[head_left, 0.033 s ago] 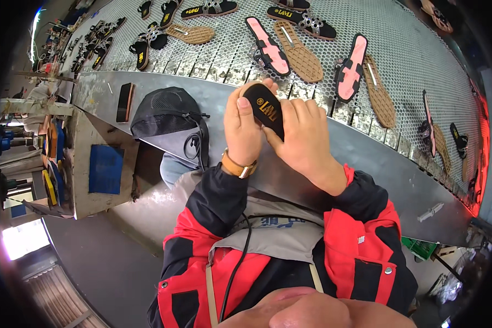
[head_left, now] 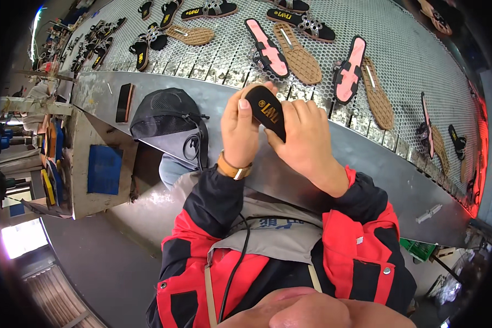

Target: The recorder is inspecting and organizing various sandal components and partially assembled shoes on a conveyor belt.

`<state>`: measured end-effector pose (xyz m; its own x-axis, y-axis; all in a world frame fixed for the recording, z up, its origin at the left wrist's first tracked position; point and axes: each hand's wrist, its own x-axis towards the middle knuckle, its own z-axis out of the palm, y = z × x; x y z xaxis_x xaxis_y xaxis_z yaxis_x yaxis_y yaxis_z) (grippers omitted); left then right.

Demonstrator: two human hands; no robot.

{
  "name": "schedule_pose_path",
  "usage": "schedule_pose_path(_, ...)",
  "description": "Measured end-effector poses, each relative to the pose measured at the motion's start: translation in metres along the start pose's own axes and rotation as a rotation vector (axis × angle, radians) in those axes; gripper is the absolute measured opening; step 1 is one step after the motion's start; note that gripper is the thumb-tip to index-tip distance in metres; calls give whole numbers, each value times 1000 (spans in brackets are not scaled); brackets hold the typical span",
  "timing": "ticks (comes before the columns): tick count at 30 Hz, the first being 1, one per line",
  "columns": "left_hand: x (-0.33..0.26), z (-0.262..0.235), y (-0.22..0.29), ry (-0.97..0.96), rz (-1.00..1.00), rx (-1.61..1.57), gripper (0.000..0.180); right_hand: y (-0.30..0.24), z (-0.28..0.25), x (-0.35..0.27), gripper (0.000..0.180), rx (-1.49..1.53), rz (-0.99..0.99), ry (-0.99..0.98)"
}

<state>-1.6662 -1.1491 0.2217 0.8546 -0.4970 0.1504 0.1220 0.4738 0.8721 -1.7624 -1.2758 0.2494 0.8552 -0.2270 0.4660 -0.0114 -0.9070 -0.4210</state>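
Observation:
Both hands hold a sandal [head_left: 267,112] with a black footbed and gold printing over the near edge of the conveyor. My left hand [head_left: 239,131] grips its rounded end, thumb on the footbed and fingers behind it. Wrapped over the other end is my right hand [head_left: 307,136], which hides that part. Beyond them on the mesh lie a black strapped upper with a pink underside [head_left: 268,48] and a tan outsole [head_left: 297,53], side by side. A similar pink-bottomed upper [head_left: 350,71] and tan outsole [head_left: 378,95] lie farther right.
The metal mesh conveyor [head_left: 229,41] carries several black sandals [head_left: 302,24]. A grey metal ledge [head_left: 366,158] runs along its near side. On the ledge at left are a black mesh cap [head_left: 167,115] and a phone [head_left: 124,103]. A red glow [head_left: 478,164] shows at far right.
My left hand and wrist have shifted very slightly left. The grip on the sandal looks the same.

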Motion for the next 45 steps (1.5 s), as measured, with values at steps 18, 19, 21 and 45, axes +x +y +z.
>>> schedule_pose_path(18,-7,-19,0,87,-232,39,29,32,-4,24,41,727,286,-235)
schedule_pose_path(19,-7,-20,3,85,-218,113,28,31,-3,27,45,761,316,-378)
schedule_pose_path(21,-9,-21,10,87,-190,260,25,22,0,34,48,665,333,-401)
schedule_pose_path(45,404,-396,82,102,-48,2127,87,-6,275,345,85,-362,-2,-678)
